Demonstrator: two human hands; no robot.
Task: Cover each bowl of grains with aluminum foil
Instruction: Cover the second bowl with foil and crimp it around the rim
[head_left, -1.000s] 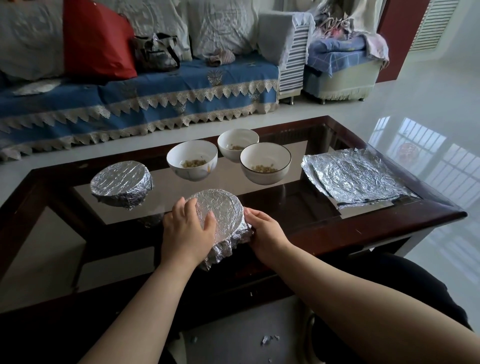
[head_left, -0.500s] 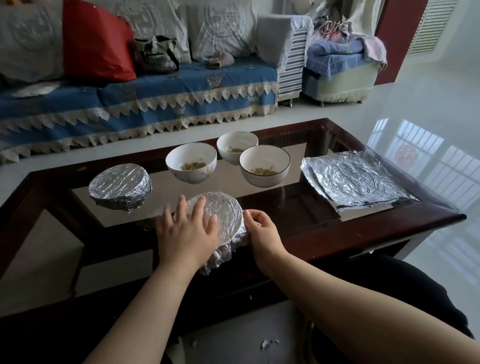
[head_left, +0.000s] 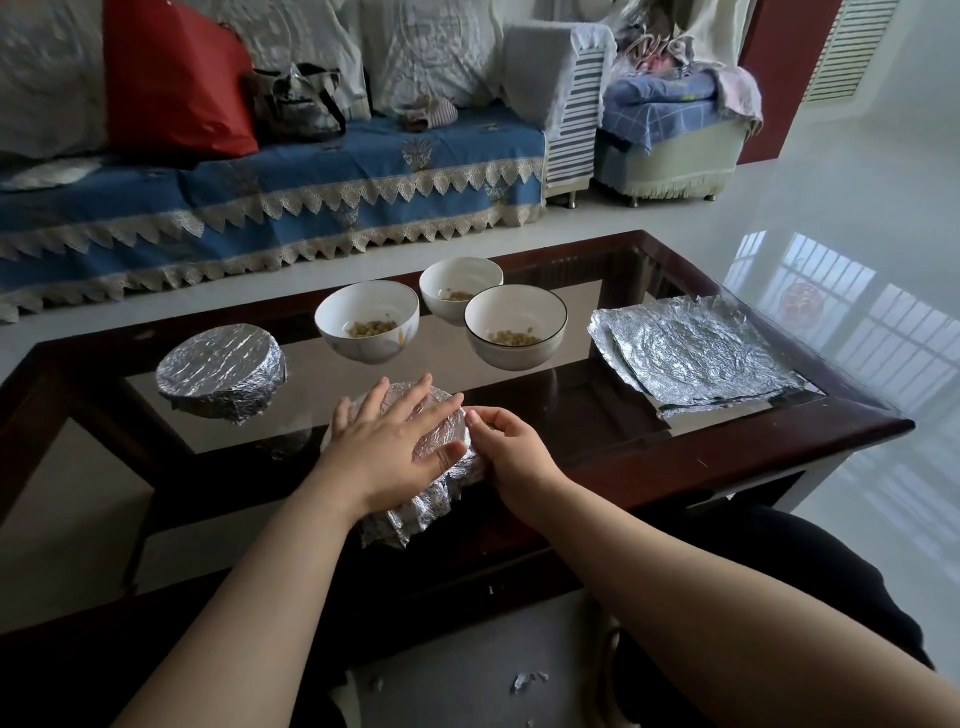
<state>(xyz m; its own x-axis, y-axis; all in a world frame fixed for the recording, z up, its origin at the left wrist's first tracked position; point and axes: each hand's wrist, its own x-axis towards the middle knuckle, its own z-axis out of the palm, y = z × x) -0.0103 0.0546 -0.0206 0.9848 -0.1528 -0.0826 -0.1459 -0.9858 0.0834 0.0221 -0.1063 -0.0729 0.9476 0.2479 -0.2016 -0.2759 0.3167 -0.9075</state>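
**Foil pressed over the near bowl**

Foil-wrapped bowl (head_left: 431, 499) at the near edge of the glass-topped table (head_left: 727, 457), mostly hidden under the left hand (head_left: 395, 447). Left hand laid flat on top, palm down, fingers straight and spread, pressing the foil lid; fingertips reaching past the far rim, thumb lying along the near right part of the top. Left forearm angled in from the lower left.

Right hand (head_left: 511, 449) against the right side of the same bowl, fingers curled, fingertips and thumb pinching the crumpled foil at the rim, just beside the left thumb. Right forearm stretched in from the lower right corner.

Loose foil skirt bunched below both hands, hanging toward the table's near edge.

Left of the left hand's fingers, apart from them: finished covered bowl (head_left: 221, 371), foil drawn tight over top and sides.

Beyond the fingertips, three open white bowls: left open bowl (head_left: 366, 327), with a small heap of pale grains at the bottom; far open bowl (head_left: 461, 288), with a few grains; dark-rimmed bowl (head_left: 515, 326), with a thin layer of grains. Far open bowl and dark-rimmed bowl overlapping in view; contact not clear.

Right of the right hand, well apart: stack of foil sheets (head_left: 696, 358), wrinkled, lying flat near the table's right edge.
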